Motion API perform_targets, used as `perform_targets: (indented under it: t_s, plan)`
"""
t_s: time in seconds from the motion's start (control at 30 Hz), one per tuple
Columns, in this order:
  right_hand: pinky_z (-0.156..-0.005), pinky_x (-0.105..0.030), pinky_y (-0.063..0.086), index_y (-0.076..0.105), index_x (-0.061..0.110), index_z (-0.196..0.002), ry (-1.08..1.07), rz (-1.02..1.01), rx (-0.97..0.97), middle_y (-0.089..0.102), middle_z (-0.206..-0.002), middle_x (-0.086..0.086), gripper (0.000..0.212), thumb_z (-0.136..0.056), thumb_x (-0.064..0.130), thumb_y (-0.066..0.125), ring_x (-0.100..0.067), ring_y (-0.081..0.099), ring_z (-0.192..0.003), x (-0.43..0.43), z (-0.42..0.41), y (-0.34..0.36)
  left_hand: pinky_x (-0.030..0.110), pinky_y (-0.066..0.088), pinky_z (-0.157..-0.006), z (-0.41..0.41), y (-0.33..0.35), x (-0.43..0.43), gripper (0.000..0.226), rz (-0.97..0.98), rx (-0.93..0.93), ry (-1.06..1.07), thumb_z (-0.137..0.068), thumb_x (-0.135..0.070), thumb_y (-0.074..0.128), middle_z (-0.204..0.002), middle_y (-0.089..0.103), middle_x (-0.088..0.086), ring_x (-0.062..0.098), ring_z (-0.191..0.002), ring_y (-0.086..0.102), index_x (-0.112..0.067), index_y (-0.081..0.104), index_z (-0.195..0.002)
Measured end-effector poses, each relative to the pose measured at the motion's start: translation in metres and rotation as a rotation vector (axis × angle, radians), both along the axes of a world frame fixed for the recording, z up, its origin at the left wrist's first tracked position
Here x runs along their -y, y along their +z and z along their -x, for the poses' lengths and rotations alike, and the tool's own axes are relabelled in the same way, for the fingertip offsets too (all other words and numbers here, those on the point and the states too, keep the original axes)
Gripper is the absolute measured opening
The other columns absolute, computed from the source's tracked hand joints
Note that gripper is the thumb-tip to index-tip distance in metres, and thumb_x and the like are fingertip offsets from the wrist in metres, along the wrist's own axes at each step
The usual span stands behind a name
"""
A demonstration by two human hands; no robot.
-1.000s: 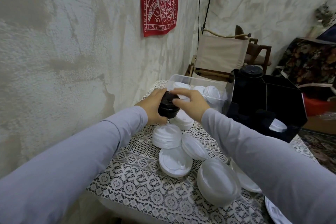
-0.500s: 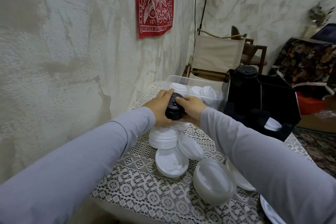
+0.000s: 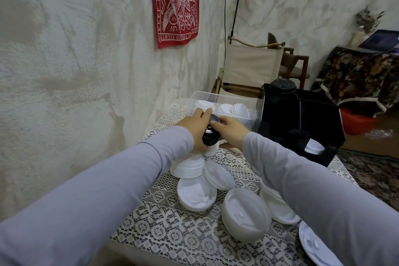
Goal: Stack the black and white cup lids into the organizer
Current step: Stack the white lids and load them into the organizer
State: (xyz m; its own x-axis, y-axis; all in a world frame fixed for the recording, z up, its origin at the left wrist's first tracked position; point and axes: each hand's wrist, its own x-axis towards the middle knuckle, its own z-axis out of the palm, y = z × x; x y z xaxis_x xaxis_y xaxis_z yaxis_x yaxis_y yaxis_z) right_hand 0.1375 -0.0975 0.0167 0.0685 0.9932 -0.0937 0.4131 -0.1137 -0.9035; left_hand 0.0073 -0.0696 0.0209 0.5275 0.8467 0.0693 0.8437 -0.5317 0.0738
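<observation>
Grip, left hand [image 3: 195, 128]: fingers curled round the left side of the held black lid stack [image 3: 211, 137], clamped on it. Grip, right hand [image 3: 230, 134]: thumb and fingertips pinched on the same stack's right side and top rim, likewise clamped. The held black lid stack is short and tilted, carried between both hands above the far left part of the lace-covered bench [image 3: 168, 233], just in front of a clear plastic tub [image 3: 200, 96] containing loose white lids [image 3: 237, 110]. Directly below the hands is a low white lid stack [image 3: 190, 165], with a tilted white lid [image 3: 218, 176] leaning at its right. Nearer lies a flat white lid [image 3: 196, 196], and nearer still a tall translucent lid stack [image 3: 246, 214]. Further white lids [image 3: 280, 211] are partly hidden under the right sleeve [image 3: 313, 190], and an edge lid [image 3: 315, 244] lies at the near right. Right of the tub stands a black organizer [image 3: 302, 123] with several compartments. Stored black lids [image 3: 282, 86] rise from its rear left compartment, and a stored white lid [image 3: 314, 148] shows through its front cut-out. Beyond are a canvas folding chair [image 3: 250, 65] and a red wall hanging [image 3: 176, 2].
</observation>
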Motion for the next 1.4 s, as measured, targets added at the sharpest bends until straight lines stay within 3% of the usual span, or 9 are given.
perform_targets:
  t_s: [0.1,0.2,0.37,0.67,0.83,0.93,1.2,1.27,1.4]
  plan:
    - [-0.088,-0.027,0.041,0.037,0.014,-0.141,0.078,-0.114,0.107,0.05,-0.133,-0.004,0.056,-0.089,0.009,0.058,-0.016,0.05,-0.109,0.003,-0.013,0.003,0.038,0.046,-0.09,-0.004,0.001,0.002,0.109,0.024,0.008,-0.004,-0.075,-0.031,0.072,-0.145,0.021,0.009,0.032,-0.114,0.05,-0.016,-0.005,-0.15]
    - [-0.093,-0.017,0.036,0.033,0.014,-0.143,0.223,-0.24,0.295,0.045,-0.134,-0.003,0.073,-0.079,-0.001,0.065,-0.014,0.047,-0.117,0.013,-0.025,0.007,0.037,0.045,-0.092,-0.01,0.001,0.003,0.109,0.063,0.064,-0.004,-0.075,-0.031,0.072,-0.146,0.02,0.007,0.031,-0.117,0.048,-0.017,-0.006,-0.15]
    - [-0.105,-0.038,0.039,0.022,0.022,-0.146,0.253,-0.335,0.72,0.035,-0.144,-0.004,0.088,-0.074,0.024,0.074,-0.021,0.043,-0.128,0.022,-0.038,0.0,0.039,0.043,-0.099,-0.028,0.004,0.009,0.117,0.108,0.14,-0.011,-0.072,-0.029,0.077,-0.152,0.014,0.002,0.028,-0.126,0.043,-0.016,-0.01,-0.149]
    - [-0.098,-0.034,0.043,0.022,0.011,-0.144,0.154,-0.333,0.852,0.036,-0.135,-0.008,0.1,-0.065,0.026,0.081,-0.025,0.048,-0.116,0.038,-0.076,0.007,0.038,0.043,-0.098,-0.081,0.009,0.026,0.106,0.027,0.195,-0.17,-0.071,-0.023,0.077,-0.146,0.028,0.012,0.029,-0.122,0.045,-0.009,0.004,-0.146]
    - [-0.09,-0.034,0.047,0.023,0.019,-0.141,0.062,-0.29,0.871,0.04,-0.118,-0.003,0.097,-0.063,0.021,0.079,-0.022,0.051,-0.104,0.05,-0.114,0.01,0.039,0.041,-0.102,-0.122,0.005,0.029,0.095,0.114,0.333,-0.267,-0.077,-0.023,0.069,-0.147,0.027,0.006,0.025,-0.123,0.044,-0.023,0.004,-0.146]
    - [-0.082,-0.031,0.049,0.025,0.022,-0.14,0.002,-0.275,0.81,0.038,-0.115,0.0,0.095,-0.063,0.015,0.079,-0.02,0.054,-0.094,0.062,-0.136,0.015,0.039,0.036,-0.105,-0.143,0.008,0.034,0.107,0.082,0.313,-0.329,-0.076,-0.019,0.071,-0.146,0.026,0.008,0.026,-0.128,0.039,-0.018,-0.008,-0.149]
    - [-0.091,-0.031,0.046,0.023,0.026,-0.142,-0.057,-0.213,0.832,0.037,-0.121,-0.002,0.095,-0.066,0.025,0.079,-0.022,0.052,-0.101,0.077,-0.191,0.016,0.039,0.041,-0.101,-0.19,0.011,0.039,0.118,0.141,0.202,-0.41,-0.076,-0.024,0.074,-0.15,0.02,0.008,0.026,-0.127,0.04,-0.02,-0.021,-0.146]
    - [-0.094,-0.029,0.043,0.02,0.028,-0.143,-0.119,-0.211,0.862,0.035,-0.127,-0.003,0.097,-0.066,0.026,0.078,-0.024,0.05,-0.11,0.081,-0.208,0.018,0.039,0.042,-0.099,-0.194,0.012,0.031,0.109,0.107,0.102,-0.381,-0.08,-0.026,0.07,-0.148,0.024,0.01,0.027,-0.126,0.041,-0.018,-0.014,-0.148]
    - [-0.091,-0.028,0.044,0.021,0.029,-0.143,-0.218,-0.194,0.816,0.034,-0.127,-0.003,0.097,-0.065,0.02,0.078,-0.023,0.047,-0.112,0.089,-0.235,0.026,0.036,0.046,-0.091,-0.201,0.015,0.013,0.052,-0.028,-0.051,-0.29,-0.09,-0.027,0.056,-0.131,0.049,0.011,0.03,-0.114,0.052,-0.013,0.04,-0.137]
